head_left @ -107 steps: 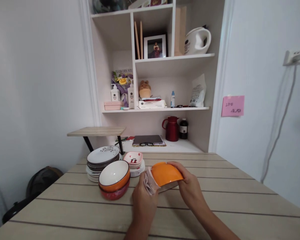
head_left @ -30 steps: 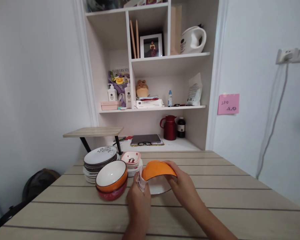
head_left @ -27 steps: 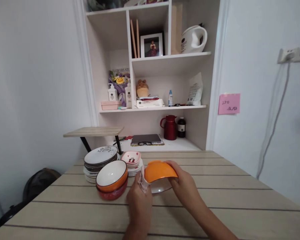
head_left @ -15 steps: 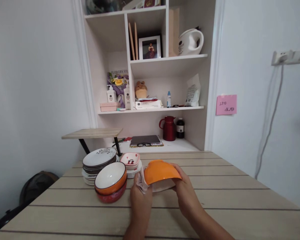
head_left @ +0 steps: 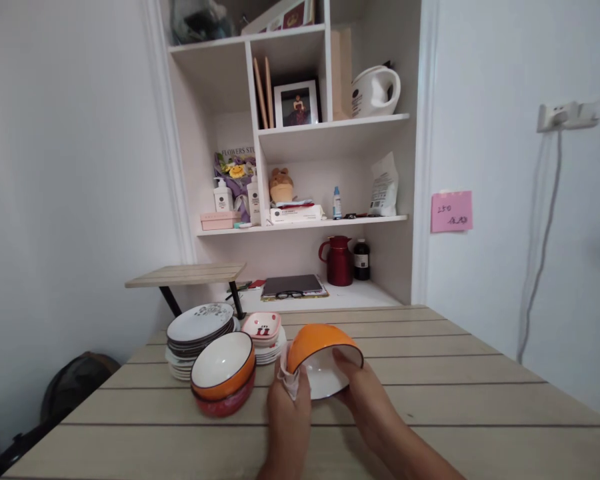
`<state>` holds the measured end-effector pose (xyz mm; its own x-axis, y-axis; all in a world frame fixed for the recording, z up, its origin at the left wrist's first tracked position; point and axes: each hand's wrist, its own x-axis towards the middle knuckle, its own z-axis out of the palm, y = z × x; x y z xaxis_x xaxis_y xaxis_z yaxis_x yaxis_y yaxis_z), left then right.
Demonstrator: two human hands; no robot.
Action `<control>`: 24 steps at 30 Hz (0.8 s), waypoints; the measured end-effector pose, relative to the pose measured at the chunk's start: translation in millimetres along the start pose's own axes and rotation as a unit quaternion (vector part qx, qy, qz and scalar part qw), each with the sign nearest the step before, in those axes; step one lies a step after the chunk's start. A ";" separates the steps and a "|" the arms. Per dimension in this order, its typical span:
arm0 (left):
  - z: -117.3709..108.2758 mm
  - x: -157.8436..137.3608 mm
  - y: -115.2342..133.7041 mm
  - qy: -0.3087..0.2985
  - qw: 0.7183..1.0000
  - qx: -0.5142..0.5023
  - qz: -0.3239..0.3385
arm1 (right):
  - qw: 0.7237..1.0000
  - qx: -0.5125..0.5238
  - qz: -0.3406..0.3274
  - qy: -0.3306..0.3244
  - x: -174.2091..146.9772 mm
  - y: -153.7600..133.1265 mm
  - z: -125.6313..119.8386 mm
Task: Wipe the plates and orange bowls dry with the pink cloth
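Note:
An orange bowl (head_left: 325, 337) with a white inside and a dark rim is tilted on its side between my hands, its opening turned toward me. My left hand (head_left: 290, 417) grips its left edge through a crumpled pale pink cloth (head_left: 289, 379). At the right edge my right hand (head_left: 363, 393) holds the bowl, thumb inside the rim and fingers underneath. To the left, another orange bowl (head_left: 223, 365) is stacked in a red bowl (head_left: 230, 404) on the wooden table (head_left: 445, 400).
Behind the stacked bowls stand a pile of plates (head_left: 200, 323) and small patterned square dishes (head_left: 261, 325) on white saucers. A small raised shelf (head_left: 185, 274) is at the back left. A red jug (head_left: 339, 261) and a laptop (head_left: 291, 285) sit in the shelf unit.
The bowl has turned so that more of its white inside faces me. My right thumb has moved inside the rim. The view has tilted slightly upward.

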<state>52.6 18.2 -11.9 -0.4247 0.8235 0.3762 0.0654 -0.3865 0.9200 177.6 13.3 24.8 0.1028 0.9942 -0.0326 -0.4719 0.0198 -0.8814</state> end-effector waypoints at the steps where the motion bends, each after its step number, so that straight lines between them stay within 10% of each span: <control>1: -1.3 0.7 -0.5 0.019 1.000 0.013 0.001 | 0.999 -0.042 -0.031 -0.011 0.7 -0.8 -0.3; 6: -11.0 4.7 3.7 0.061 0.992 0.109 0.027 | 0.935 -0.246 -0.247 -0.066 5.0 -10.5 -6.9; 16: -19.5 -3.3 11.1 0.038 0.911 0.361 0.197 | 0.814 -0.459 -0.357 -0.004 -2.9 -21.6 -13.6; 24: -15.0 -5.1 19.8 -0.028 0.857 0.458 0.235 | 0.835 -0.435 -0.336 0.010 2.2 -15.9 -23.5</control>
<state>42.6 0.2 2.7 -0.1152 0.6942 0.7105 0.9094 -0.2140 0.3565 206.0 12.8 27.7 0.1071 0.7868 0.6078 0.5127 0.4801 -0.7118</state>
